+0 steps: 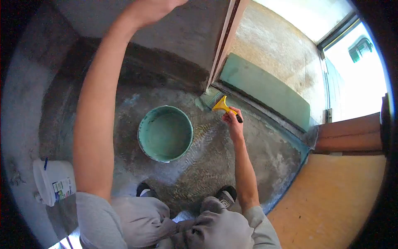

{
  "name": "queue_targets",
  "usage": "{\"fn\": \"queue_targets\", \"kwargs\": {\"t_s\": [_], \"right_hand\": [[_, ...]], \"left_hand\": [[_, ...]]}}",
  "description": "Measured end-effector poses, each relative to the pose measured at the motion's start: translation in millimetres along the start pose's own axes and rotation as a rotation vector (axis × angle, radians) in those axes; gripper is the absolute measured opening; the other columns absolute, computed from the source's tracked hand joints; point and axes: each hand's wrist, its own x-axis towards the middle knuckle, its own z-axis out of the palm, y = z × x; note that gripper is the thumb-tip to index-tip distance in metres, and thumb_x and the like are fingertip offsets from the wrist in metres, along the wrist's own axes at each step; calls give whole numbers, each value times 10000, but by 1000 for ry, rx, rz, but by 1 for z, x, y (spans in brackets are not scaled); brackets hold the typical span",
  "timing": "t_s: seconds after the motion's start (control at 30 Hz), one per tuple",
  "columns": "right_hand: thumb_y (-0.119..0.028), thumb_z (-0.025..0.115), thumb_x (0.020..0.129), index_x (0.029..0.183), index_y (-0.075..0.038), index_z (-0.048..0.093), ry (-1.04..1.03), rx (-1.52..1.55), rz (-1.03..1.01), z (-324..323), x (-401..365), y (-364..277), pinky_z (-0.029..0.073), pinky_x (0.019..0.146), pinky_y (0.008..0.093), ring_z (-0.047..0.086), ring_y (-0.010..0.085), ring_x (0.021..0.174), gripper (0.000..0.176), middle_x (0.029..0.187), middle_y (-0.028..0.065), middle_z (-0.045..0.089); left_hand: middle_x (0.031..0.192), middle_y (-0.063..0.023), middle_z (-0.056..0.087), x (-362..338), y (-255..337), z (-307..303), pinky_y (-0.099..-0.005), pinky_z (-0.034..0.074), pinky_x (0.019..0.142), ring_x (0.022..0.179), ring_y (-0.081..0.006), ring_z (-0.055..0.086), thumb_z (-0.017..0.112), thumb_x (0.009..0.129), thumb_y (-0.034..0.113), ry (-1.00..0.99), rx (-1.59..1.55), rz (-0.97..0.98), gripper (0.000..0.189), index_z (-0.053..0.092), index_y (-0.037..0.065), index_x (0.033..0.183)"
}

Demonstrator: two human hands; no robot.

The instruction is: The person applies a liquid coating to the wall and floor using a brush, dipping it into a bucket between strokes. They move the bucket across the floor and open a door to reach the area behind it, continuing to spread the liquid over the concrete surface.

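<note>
My right hand [233, 123] grips a yellow scraper [224, 106] by its dark handle, blade end pointing toward the base of a wooden door frame [224, 45]. A round bucket [165, 133] coated in green paint stands on the wet concrete floor [215, 162] just left of that hand. My left hand [155, 8] is raised high against the grey wall at the top edge of view, partly cut off, so its fingers are hidden. My knees and dark shoes show at the bottom.
A white plastic tub [54, 180] with a label stands at lower left. A green-painted strip [265, 89] runs along the threshold behind the door frame. An orange floor [336, 195] lies to the right. A bright window [356, 66] is at upper right.
</note>
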Motion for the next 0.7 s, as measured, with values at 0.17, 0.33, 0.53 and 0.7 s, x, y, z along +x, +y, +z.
{"fn": "queue_targets", "kwargs": {"t_s": [0.17,0.33,0.53,0.7], "right_hand": [[-206,611,961,1208,-23,533,133,110,-59,10,-5,23,559,728,340,652,195,761,317,888,103,632],[-214,602,967,1187,-29,519,330,230,-128,37,-13,36,569,722,346,646,188,737,299,900,106,632],[-208,574,982,1195,-34,482,463,294,-194,59,-23,39,571,713,356,644,200,759,290,920,113,625],[-188,547,991,1207,-44,458,574,365,-224,57,-32,28,576,713,365,650,215,772,275,911,119,620]], "left_hand": [[1605,-186,-136,-2,8,-1,-474,33,1219,1492,-315,-89,631,917,267,15,55,-29,982,-104,75,1539],[1605,-203,-113,-3,7,0,-472,34,1217,1493,-325,-72,635,913,275,58,93,40,977,-82,61,1541],[1607,-210,-88,1,2,-2,-464,37,1217,1493,-327,-64,641,910,279,24,86,24,969,-54,46,1543],[1607,-206,-91,0,4,-5,-459,36,1219,1493,-322,-68,643,908,284,8,60,2,973,-55,43,1542]]}}
